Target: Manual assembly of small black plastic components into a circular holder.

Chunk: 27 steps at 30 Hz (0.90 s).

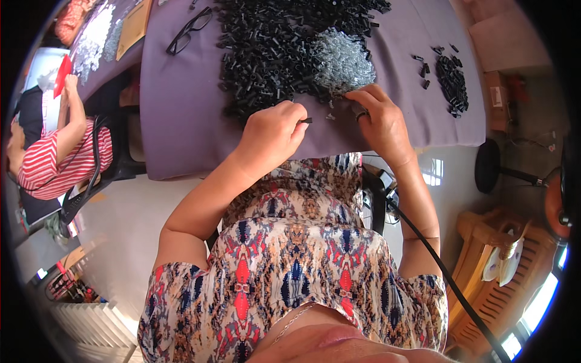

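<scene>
My left hand (273, 132) is closed around a small black plastic part (307, 120), its tip sticking out toward the right. My right hand (378, 118) rests on the purple table cloth (181, 115), fingers spread and touching the edge of a heap of small silvery metal pieces (344, 59). A large pile of black plastic parts (272, 48) lies just beyond both hands. One or two tiny metal pieces (330, 114) lie between the hands.
A smaller heap of black parts (452, 81) lies at the right of the table. Black glasses (189, 30) lie at the left. Another person in a red striped top (60, 151) sits at the left. A black cable (448, 278) runs down right.
</scene>
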Each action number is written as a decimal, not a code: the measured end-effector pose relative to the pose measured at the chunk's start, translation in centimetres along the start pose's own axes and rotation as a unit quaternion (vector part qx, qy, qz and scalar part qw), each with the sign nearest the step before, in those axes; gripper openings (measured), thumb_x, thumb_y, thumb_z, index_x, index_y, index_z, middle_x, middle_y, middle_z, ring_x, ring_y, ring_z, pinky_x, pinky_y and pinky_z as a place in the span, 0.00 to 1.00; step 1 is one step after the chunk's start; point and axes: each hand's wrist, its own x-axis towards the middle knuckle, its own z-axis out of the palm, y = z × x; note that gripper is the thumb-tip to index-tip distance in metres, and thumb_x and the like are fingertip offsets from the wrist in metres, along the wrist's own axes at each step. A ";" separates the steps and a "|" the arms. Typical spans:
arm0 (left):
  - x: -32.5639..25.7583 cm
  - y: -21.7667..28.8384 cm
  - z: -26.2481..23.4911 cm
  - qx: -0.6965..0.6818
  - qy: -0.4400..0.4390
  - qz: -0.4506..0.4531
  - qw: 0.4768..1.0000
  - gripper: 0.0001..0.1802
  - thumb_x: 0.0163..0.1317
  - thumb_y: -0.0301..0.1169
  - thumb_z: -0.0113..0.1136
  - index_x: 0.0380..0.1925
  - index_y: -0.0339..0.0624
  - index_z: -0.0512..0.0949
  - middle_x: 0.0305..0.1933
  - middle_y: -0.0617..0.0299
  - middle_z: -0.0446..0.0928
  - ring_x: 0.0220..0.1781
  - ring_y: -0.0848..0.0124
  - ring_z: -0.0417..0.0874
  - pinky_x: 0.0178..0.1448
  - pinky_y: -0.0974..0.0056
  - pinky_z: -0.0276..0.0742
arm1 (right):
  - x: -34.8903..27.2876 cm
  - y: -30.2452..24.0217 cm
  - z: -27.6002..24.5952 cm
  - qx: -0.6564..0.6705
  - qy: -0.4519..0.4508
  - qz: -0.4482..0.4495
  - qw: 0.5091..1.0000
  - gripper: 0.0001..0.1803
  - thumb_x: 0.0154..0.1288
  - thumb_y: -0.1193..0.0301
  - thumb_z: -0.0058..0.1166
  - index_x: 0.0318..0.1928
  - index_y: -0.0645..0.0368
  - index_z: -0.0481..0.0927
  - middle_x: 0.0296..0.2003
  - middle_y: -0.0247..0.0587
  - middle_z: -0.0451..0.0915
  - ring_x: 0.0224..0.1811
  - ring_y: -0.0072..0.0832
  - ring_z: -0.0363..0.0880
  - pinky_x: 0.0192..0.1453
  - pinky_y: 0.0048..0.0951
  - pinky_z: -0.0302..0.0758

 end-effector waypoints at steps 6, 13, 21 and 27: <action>-0.7 -0.3 0.2 -0.050 0.005 -0.029 0.998 0.07 0.54 0.20 0.67 0.30 0.38 0.76 0.32 0.59 0.79 0.25 0.68 0.80 0.28 0.65 0.75 | -0.1 -0.4 0.5 -0.010 -0.034 -0.013 0.999 0.19 0.48 0.85 0.54 0.43 0.58 0.82 0.43 0.42 0.78 0.39 0.46 0.81 0.43 0.41 0.79; -1.8 -0.5 0.2 -0.134 0.019 -0.051 0.989 0.06 0.56 0.18 0.66 0.32 0.34 0.78 0.37 0.58 0.82 0.31 0.75 0.83 0.33 0.70 0.80 | -1.8 0.0 -0.5 0.005 -0.028 0.026 0.999 0.16 0.49 0.85 0.54 0.41 0.60 0.81 0.45 0.43 0.77 0.41 0.46 0.81 0.45 0.41 0.78; -1.6 0.1 0.0 -0.174 -0.002 -0.092 0.980 0.06 0.57 0.18 0.66 0.31 0.35 0.78 0.34 0.62 0.81 0.26 0.83 0.77 0.29 0.75 0.73 | -1.6 -0.1 0.1 -0.021 0.002 0.041 0.999 0.15 0.50 0.84 0.53 0.40 0.60 0.81 0.45 0.42 0.77 0.42 0.46 0.80 0.45 0.41 0.78; -1.7 0.5 -0.1 -0.215 -0.009 -0.138 0.967 0.06 0.57 0.19 0.67 0.34 0.36 0.79 0.30 0.65 0.81 0.25 0.85 0.75 0.29 0.75 0.71 | -0.8 0.4 0.1 -0.048 0.024 0.021 0.998 0.12 0.52 0.82 0.53 0.38 0.60 0.81 0.42 0.41 0.78 0.39 0.45 0.81 0.44 0.41 0.78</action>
